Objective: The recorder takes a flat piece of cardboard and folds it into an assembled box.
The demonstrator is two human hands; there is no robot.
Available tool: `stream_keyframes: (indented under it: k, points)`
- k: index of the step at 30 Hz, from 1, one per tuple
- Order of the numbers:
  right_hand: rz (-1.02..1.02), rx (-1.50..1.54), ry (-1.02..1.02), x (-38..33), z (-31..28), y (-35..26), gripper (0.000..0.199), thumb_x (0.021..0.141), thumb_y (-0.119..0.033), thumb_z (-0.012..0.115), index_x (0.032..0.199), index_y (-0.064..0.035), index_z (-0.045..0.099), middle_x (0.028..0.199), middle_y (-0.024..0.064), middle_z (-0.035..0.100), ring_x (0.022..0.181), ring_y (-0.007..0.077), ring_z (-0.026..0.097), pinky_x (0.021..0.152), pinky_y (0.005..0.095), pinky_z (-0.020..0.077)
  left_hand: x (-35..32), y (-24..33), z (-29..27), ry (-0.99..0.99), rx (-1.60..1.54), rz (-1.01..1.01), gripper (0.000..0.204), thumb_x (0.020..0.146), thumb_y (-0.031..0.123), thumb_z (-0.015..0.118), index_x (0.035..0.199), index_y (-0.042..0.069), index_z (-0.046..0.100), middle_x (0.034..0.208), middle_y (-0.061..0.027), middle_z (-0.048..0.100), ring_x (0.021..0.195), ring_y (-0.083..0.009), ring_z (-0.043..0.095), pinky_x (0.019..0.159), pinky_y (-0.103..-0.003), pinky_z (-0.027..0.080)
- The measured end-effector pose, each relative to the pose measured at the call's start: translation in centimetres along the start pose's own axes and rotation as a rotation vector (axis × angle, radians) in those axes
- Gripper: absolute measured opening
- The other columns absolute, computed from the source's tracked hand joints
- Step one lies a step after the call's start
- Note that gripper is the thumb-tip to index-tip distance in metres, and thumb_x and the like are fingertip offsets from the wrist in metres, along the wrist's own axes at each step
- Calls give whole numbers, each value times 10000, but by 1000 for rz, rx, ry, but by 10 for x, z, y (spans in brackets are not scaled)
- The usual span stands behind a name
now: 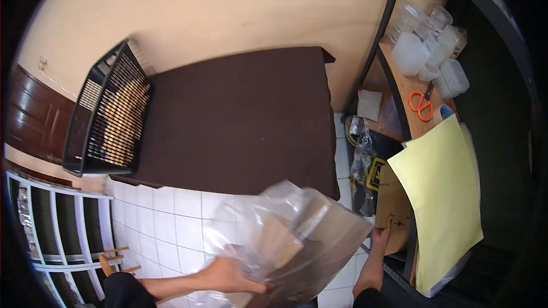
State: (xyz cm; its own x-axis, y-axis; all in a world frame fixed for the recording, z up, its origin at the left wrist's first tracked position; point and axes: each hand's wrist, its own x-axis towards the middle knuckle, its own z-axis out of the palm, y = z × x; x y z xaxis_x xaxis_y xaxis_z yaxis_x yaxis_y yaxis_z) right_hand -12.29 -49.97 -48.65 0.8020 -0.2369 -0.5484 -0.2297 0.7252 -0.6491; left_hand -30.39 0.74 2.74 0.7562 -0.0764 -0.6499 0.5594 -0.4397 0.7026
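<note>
My left hand (pixel 225 276) is closed on a large clear plastic bag (pixel 251 228) at the lower middle. The bag is crumpled, and flat brownish sheets or panels show through it; I cannot make out exactly what they are. Over at the lower right, my right hand (pixel 382 236) grips the left edge of a brown piece of cardboard (pixel 393 199) with small dark marks, within the shelf unit. Part of that hand's fingers lies hidden against the cardboard.
A dark-brown cloth-covered table (pixel 240 120) stands ahead, bearing a black plastic basket (pixel 108 114) at its left. On the wooden shelf (pixel 399 88) at right are clear plastic containers (pixel 411 54), orange-handled scissors (pixel 421 105), blue tape (pixel 446 112) and yellow paper sheets (pixel 442 194).
</note>
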Motion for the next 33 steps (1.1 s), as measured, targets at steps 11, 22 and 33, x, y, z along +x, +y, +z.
stream_keyframes:
  k: [11,22,33]
  points:
    - [71,153,266,20,28,-9,634,912,-442,741,1436,-154,530,1384,69,606,1258,279,580,1010,462,495,-203,-102,-179,772,-666,62,658,793,382,754,1290,-15,585,1206,-98,650,1083,-233,642,888,-394,558]
    - [387,445,206,41,-82,85,224,830,-183,638,885,24,573,940,214,682,932,372,705,1023,541,545,181,-194,-125,1039,-1346,260,598,937,384,622,1416,44,510,1342,-119,626,1166,-302,618,1047,-465,474]
    - [286,205,437,102,133,92,959,775,-489,854,1550,-238,348,1599,52,319,1466,183,288,1116,501,350,168,-219,-27,1404,180,-612,722,1046,530,490,681,-90,556,624,-157,556,570,-262,487,579,-434,415]
